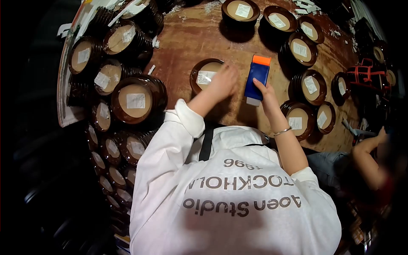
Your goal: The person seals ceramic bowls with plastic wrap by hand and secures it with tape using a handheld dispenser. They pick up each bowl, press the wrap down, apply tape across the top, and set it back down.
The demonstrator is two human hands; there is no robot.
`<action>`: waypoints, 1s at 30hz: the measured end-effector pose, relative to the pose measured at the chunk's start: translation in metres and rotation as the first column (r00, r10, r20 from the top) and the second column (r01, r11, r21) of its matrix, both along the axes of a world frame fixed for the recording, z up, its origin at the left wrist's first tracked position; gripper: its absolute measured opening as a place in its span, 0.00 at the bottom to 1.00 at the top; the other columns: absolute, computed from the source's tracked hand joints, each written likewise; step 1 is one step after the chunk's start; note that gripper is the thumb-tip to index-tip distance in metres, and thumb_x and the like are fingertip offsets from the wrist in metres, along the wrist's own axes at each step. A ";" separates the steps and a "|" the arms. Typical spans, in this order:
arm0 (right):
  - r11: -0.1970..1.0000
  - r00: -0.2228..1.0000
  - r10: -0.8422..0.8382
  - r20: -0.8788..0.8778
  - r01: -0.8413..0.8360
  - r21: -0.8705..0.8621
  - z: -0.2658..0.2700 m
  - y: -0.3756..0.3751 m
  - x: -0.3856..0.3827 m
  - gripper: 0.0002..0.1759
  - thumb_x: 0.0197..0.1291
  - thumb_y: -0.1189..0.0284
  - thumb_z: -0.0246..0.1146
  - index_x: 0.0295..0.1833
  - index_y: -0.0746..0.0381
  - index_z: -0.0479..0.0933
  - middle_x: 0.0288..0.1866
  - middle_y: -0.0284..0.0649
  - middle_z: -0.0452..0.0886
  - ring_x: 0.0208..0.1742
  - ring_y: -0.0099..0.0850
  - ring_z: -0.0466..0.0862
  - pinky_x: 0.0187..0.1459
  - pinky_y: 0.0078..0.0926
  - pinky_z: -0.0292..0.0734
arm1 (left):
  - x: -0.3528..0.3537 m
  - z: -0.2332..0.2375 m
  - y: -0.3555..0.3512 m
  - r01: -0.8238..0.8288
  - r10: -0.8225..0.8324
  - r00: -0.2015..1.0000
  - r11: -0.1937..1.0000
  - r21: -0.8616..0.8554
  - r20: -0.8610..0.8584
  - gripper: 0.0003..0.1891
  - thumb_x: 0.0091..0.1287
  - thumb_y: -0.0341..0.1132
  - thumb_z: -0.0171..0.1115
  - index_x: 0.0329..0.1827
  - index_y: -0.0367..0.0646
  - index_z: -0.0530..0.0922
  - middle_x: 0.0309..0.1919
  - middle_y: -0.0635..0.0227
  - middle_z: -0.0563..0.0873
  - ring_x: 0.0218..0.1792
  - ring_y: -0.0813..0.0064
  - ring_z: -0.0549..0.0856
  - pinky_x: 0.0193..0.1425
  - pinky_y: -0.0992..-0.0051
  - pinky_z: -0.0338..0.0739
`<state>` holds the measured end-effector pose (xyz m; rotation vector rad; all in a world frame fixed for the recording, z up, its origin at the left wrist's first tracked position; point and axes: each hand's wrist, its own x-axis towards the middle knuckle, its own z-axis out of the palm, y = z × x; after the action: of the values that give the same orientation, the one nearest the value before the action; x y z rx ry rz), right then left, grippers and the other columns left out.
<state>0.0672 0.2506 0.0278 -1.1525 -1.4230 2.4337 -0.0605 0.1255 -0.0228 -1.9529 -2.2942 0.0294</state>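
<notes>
A brown glazed dish with a beige middle and a white printed label lies on the table in front of me. My left hand is over its right side, fingers curled together; what is in them, if anything, is hidden. In my right hand is a flat blue box-shaped object, with an orange top end and a whitish lower end. It points away from me, just right of the dish, my thumb lying across its face.
Stacks of similar labelled brown dishes crowd the left side, with more stacks at the right and far side. White scraps litter the wooden table. Another person's arm shows at the right, near a red-strapped dark bundle.
</notes>
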 end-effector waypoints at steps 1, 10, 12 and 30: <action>1.000 1.000 0.019 0.005 -0.019 -0.012 0.003 -0.002 0.001 0.16 0.54 0.65 0.60 0.43 0.65 0.71 0.35 0.34 0.77 0.32 0.21 0.77 0.36 0.18 0.72 | -0.015 0.007 0.000 -0.121 0.105 0.987 0.982 0.141 0.120 0.26 0.51 0.48 0.57 0.50 0.41 0.72 0.51 0.59 0.73 0.56 0.62 0.68 0.65 0.61 0.50; 0.972 0.984 0.167 0.059 -0.174 0.158 -0.015 -0.029 -0.001 0.20 0.51 0.64 0.63 0.44 0.66 0.70 0.35 0.35 0.76 0.34 0.23 0.75 0.38 0.22 0.71 | -0.096 -0.048 -0.059 -0.530 0.260 -0.272 0.763 -0.369 0.927 0.23 0.56 0.47 0.60 0.43 0.33 0.75 0.34 0.62 0.81 0.32 0.70 0.80 0.40 0.74 0.73; 0.966 0.975 0.184 0.127 -0.203 0.159 -0.016 -0.034 -0.002 0.21 0.50 0.63 0.64 0.44 0.66 0.70 0.35 0.36 0.76 0.35 0.23 0.75 0.39 0.21 0.70 | -0.087 -0.047 -0.064 -0.559 0.200 -0.409 0.716 -0.417 0.891 0.21 0.57 0.44 0.59 0.41 0.32 0.76 0.33 0.65 0.82 0.32 0.78 0.79 0.38 0.77 0.72; 0.981 0.993 0.119 -0.005 -0.117 0.152 0.036 -0.003 -0.047 0.21 0.56 0.59 0.57 0.48 0.63 0.70 0.42 0.33 0.75 0.41 0.22 0.76 0.44 0.20 0.70 | 0.051 -0.068 -0.108 -0.780 -0.814 -0.570 0.492 -0.388 0.114 0.35 0.61 0.63 0.34 0.64 0.46 0.57 0.61 0.67 0.63 0.62 0.70 0.62 0.63 0.66 0.59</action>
<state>0.0204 0.2479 0.0638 -1.0447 -1.6845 2.3529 -0.0096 0.0174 -0.0910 -0.5208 0.4090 2.3091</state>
